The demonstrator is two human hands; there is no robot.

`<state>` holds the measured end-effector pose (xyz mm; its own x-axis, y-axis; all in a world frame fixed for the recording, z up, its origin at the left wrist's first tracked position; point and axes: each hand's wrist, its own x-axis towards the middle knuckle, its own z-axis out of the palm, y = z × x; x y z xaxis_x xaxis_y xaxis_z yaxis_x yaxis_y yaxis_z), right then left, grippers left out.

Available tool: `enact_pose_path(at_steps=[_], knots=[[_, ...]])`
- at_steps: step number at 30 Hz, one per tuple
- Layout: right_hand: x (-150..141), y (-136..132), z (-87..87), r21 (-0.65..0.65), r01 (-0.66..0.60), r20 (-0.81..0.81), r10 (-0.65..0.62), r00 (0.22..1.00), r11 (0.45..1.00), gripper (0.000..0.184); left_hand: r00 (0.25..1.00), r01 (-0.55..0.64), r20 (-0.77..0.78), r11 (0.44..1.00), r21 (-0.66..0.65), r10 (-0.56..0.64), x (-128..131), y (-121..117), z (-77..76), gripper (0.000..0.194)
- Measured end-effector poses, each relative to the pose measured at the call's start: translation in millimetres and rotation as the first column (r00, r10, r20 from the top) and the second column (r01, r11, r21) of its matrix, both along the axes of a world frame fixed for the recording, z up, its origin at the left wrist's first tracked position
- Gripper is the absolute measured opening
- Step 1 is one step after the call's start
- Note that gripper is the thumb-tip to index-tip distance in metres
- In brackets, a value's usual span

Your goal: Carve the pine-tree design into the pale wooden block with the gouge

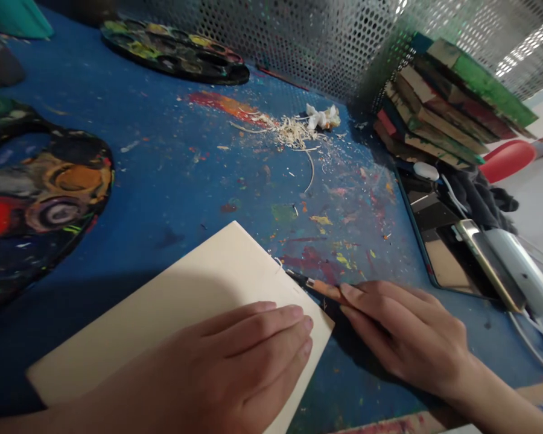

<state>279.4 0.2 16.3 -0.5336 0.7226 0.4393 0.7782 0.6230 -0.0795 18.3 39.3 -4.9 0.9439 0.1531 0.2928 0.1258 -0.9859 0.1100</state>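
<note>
A cream-coloured rectangular board [199,283] lies at an angle on the blue table. My left hand [248,355] rests flat on its near part, fingers stretched out and side by side, pointing to the right. In my right hand [402,331] is a slim carving tool [328,290] with a wooden handle and a dark metal tip, pinched between thumb and fingers. The tip meets the board's right edge, where a small pale curl of shaving [278,264] sticks up. The lower part of the board is hidden beneath my left hand and forearm.
Pale shavings [294,132] are heaped beyond the board beside a crumpled white tissue [322,116]. Paint palettes stand left [72,181] and at the back [172,54]. To the right are stacked books [443,102], a dark tablet [434,241], a phone [489,259] and cables.
</note>
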Motion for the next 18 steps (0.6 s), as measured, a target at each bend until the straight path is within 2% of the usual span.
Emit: enact_pose_path(at_steps=[4,8,11,18], knots=[[3.4,-6.3,0.4,-0.007,0.028,-0.029,-0.029,0.999,1.000,0.011,0.999,0.000,0.053,1.000,-0.010,0.000,-0.2,0.7,-1.8,0.055],[1.3,-3.8,-2.5,-0.025,-0.027,-0.047,0.026,0.999,0.999,0.012,0.998,0.009,0.060,0.999,-0.046,-0.006,2.0,1.5,1.8,0.054],[0.7,-2.0,-4.1,-0.028,-0.068,-0.002,0.068,0.998,0.997,0.017,0.999,-0.018,0.047,1.000,-0.018,0.018,3.2,1.6,3.5,0.053],[3.0,-3.8,-0.3,0.001,-0.010,-0.008,0.010,1.000,1.000,0.011,0.998,-0.040,0.048,0.999,-0.005,0.040,1.0,-1.4,-0.9,0.052]])
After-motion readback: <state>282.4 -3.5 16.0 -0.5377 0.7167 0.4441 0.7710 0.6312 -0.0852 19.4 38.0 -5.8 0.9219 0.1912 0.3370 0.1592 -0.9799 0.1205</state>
